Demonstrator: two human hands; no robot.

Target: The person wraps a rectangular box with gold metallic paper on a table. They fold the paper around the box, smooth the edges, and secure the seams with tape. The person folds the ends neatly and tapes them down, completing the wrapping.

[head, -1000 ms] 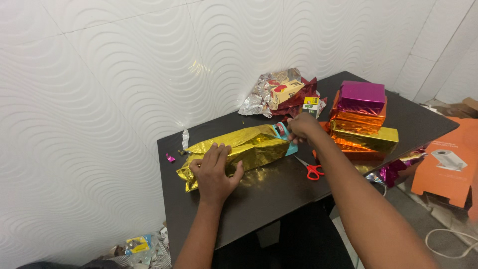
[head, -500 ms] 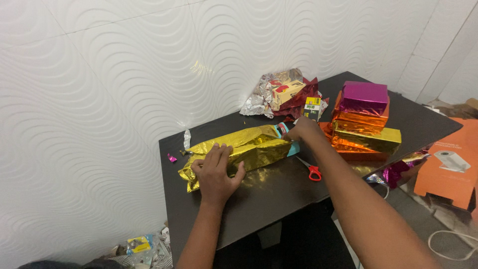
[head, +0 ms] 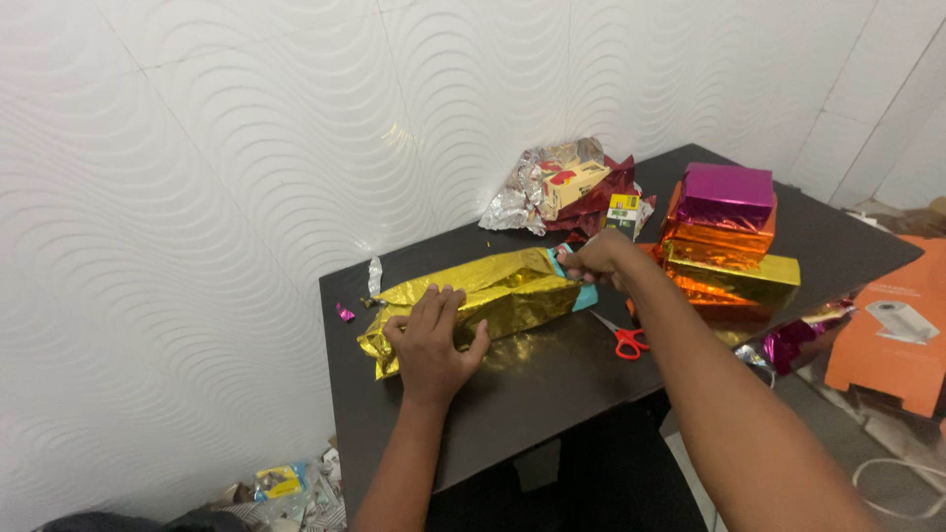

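Parcel (head: 483,296) in gold foil lies lengthwise on the dark table (head: 552,379), near the wall side, its long axis running left to right. Left hand (head: 432,340) rests flat on the parcel's left half, fingers spread, thumb at the near edge, pressing the foil down. Right hand (head: 599,261) is closed narrow at the parcel's right end, fingertips pinching the foil edge where a blue box end (head: 581,292) shows uncovered.

Handling judgement: the foil looks thin, slick and quick to crease; it would likely tear or spring open if pulled hard. The box beneath appears stiff and probably light, so firm flat pressure on the top face holds it best, with the loose foil taken at the end flaps, close to the box corners.

Red-handled scissors (head: 623,338) lie on the table just right of the parcel, near the front edge, touching nothing. A stack of wrapped boxes (head: 724,241) in orange, gold and magenta stands further right, apart from the parcel. Crumpled silver and red foil scraps (head: 552,187), with small cartons among them, sit by the wall behind the right hand. A small foil strip (head: 373,276) and a magenta scrap (head: 342,312) lie at the table's left corner. An orange carton (head: 887,335) stands on the floor at right.
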